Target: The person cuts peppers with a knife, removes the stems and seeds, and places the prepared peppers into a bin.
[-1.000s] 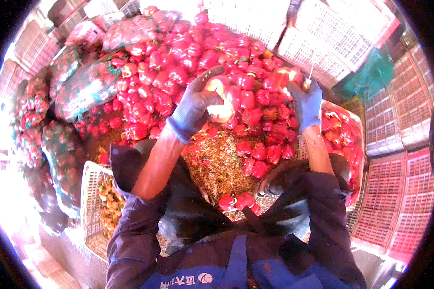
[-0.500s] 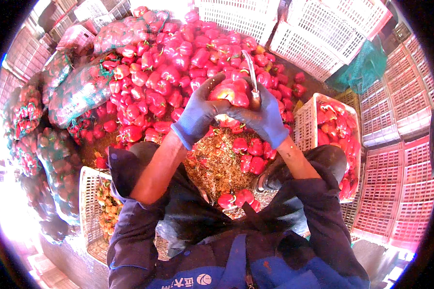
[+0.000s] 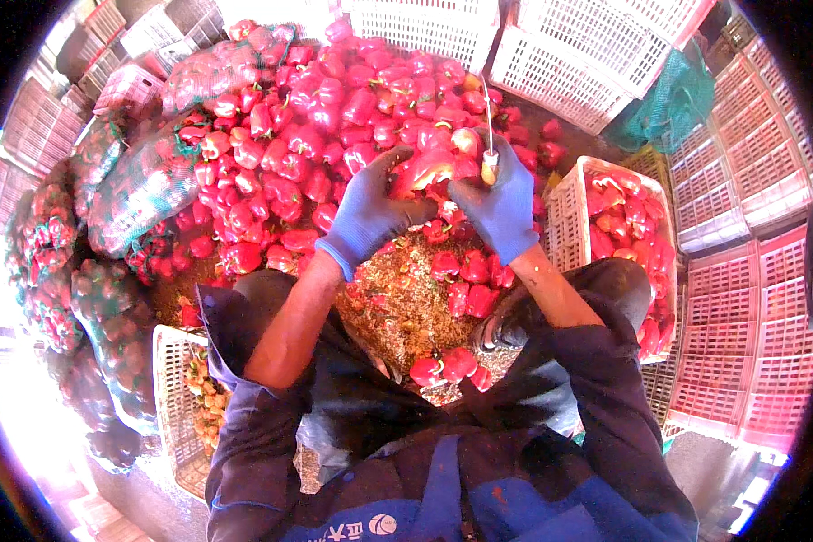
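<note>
Over heaped peppers [image 3: 361,104], glossy red pepper [image 3: 431,168], hands [image 3: 375,212] curled around it, right [image 3: 504,194] gripping knife [image 3: 490,164]

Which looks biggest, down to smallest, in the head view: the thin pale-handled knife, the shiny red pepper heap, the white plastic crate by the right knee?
1. Shiny red pepper heap, the largest
2. White plastic crate
3. Thin pale-handled knife, the smallest

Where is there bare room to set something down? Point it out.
The roomiest patch, though scrap-strewn, is the ground between the pepper pile and the few loose peppers nearest the person. A narrow floor strip runs between the pile and the stacked white crates. Crowded: the pile, the netted sacks and the pepper-filled crate.
</note>
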Demonstrator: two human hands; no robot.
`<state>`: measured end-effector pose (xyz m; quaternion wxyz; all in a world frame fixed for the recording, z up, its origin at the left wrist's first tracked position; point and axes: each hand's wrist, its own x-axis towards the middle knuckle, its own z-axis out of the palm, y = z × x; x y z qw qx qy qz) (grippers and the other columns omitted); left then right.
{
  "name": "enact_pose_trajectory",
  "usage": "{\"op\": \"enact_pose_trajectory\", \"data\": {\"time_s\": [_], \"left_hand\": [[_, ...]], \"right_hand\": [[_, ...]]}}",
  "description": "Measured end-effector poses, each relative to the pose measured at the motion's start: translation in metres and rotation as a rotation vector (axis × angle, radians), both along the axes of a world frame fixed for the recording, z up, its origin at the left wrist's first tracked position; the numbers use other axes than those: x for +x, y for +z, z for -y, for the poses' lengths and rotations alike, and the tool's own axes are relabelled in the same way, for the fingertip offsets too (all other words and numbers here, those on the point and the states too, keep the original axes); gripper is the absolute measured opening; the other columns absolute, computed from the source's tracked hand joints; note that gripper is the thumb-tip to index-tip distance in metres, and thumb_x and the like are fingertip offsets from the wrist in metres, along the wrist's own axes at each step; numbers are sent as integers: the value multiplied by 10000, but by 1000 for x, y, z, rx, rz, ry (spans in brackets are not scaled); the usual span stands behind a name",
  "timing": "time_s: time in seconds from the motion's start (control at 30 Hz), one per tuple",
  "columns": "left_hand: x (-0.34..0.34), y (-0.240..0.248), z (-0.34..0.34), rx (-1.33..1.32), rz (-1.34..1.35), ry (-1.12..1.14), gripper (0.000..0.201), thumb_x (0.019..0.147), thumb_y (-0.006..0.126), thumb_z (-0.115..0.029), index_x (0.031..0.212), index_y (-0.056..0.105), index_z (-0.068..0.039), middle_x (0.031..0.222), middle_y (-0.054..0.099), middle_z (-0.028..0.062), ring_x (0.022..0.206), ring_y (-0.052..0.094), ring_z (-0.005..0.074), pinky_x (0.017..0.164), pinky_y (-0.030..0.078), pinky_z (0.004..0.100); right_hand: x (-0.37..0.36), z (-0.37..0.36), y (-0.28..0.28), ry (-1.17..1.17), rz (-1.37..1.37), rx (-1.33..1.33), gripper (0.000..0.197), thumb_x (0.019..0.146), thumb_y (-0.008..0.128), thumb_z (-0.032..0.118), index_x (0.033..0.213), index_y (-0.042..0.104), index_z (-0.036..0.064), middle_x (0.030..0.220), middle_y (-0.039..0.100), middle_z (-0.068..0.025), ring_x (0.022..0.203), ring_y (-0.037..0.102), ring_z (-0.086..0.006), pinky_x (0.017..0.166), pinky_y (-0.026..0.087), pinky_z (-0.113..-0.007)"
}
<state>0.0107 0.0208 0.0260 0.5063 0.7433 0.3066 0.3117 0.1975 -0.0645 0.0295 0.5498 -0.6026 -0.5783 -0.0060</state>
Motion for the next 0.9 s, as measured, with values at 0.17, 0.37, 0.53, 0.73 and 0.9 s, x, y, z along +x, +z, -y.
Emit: {"op": "enact_pose_trajectory", "data": {"time_s": [0.17, 0.37, 0.53, 0.73, 0.9], "left_hand": [[-1, 10, 12, -300, 74, -89, 575, 833, 848, -180, 1293, 588, 47, 995, 713, 87, 789, 659, 124, 683, 554, 286], [2, 1, 10, -399, 215, -13, 417, 917, 792, -237, 1212, 623, 3, 823, 703, 81, 602, 652, 161, 537, 529, 322], [11, -17, -5, 587, -181, 268, 470, 871, 823, -289, 1190, 637, 1, 724, 649, 174, 613, 658, 316, 580, 517, 428], [0, -30, -21, 16, 128, 256, 294, 954, 755, -312, 1047, 691, -40, 771, 697, 55, 539, 586, 158, 483, 440, 312], [-37, 1, -46, -494, 675, 255, 269, 1043, 605, -370, 1107, 667, -117, 831, 699, 32, 586, 590, 117, 493, 451, 289]], "right_hand": [[18, 0, 1, -66, -10, 0, 557, 736, 802, 182, 1229, 607, 12, 943, 705, -170, 833, 710, -285, 772, 568, -374], [15, 2, 6, -91, 1, -53, 594, 732, 810, 190, 1259, 590, 24, 946, 702, -184, 822, 712, -328, 751, 574, -406], [22, 8, 10, -163, 211, -46, 651, 725, 810, 196, 1306, 554, 48, 1002, 707, -221, 877, 700, -429, 725, 578, -470], [20, 7, 8, -143, 120, -45, 622, 728, 825, 212, 1272, 583, 31, 954, 710, -216, 850, 714, -396, 725, 579, -453], [69, 12, -1, -173, -151, -3, 554, 719, 871, 242, 1172, 642, 21, 932, 733, -171, 839, 727, -316, 750, 584, -416]]}}
